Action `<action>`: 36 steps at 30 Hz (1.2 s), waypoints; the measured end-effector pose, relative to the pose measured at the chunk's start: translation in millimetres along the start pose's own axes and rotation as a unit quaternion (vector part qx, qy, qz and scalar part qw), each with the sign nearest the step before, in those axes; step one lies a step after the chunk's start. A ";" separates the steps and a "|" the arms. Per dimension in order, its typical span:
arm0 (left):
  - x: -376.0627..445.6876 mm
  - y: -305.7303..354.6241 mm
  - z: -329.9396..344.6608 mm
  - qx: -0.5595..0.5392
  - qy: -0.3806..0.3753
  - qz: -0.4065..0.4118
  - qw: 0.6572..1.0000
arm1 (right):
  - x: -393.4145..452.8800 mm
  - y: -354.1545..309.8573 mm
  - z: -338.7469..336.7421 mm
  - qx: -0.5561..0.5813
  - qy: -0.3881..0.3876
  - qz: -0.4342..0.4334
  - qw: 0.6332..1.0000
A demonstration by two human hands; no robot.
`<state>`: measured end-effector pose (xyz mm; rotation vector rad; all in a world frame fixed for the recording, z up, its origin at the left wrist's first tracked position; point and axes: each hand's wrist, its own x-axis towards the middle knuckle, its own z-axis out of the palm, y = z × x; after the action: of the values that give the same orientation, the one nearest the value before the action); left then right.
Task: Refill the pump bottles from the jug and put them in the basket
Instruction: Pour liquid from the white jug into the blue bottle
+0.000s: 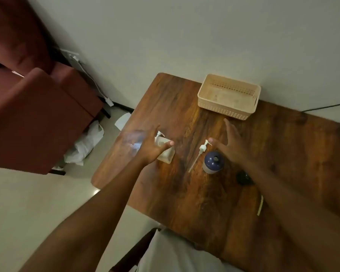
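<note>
Reaching with both hands: left hand (151, 147) spread over cream pump bottle (165, 152), right hand (229, 142) empty beyond blue bottle (213, 161), nearer basket (229, 96). You steady blue bottle upright; loose pump (199, 154) beside it.

beige perforated basket (229, 96), blue-capped bottle (213, 161), cream bottle (165, 152), streaky brown wooden table (204, 193)

glossy wood-grain table (194, 193); perforated matt plastic basket (227, 111); smooth plastic pump bottle (166, 154).

The left hand (152, 147) hides part of the cream bottle (166, 154); a blurred clear thing (133, 142) sits beside it, unidentifiable.
</note>
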<state>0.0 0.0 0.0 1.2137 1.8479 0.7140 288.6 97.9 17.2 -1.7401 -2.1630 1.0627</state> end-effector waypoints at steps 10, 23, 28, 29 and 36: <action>10.2 -49.8 10.5 -0.076 -0.056 0.022 0.995 | -31.0 35.3 51.3 0.209 -0.009 0.074 0.975; 30.1 -86.9 19.9 -0.080 -0.074 0.045 0.993 | -29.2 75.5 116.3 0.264 0.088 0.036 0.960; 35.1 -90.0 19.1 -0.075 -0.094 0.063 0.991 | -23.5 87.6 131.7 0.283 0.127 0.020 0.951; 34.9 -90.8 20.0 -0.065 -0.092 0.067 0.991 | -23.0 89.8 133.9 0.285 0.130 0.012 0.949; 40.3 -108.9 22.9 -0.099 -0.080 0.061 0.990 | -16.6 98.0 143.6 0.286 0.148 -0.039 0.946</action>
<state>-41.3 -3.6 -110.8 1.2239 1.5434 0.8208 293.5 29.3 -143.3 -1.4173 -1.5280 1.1679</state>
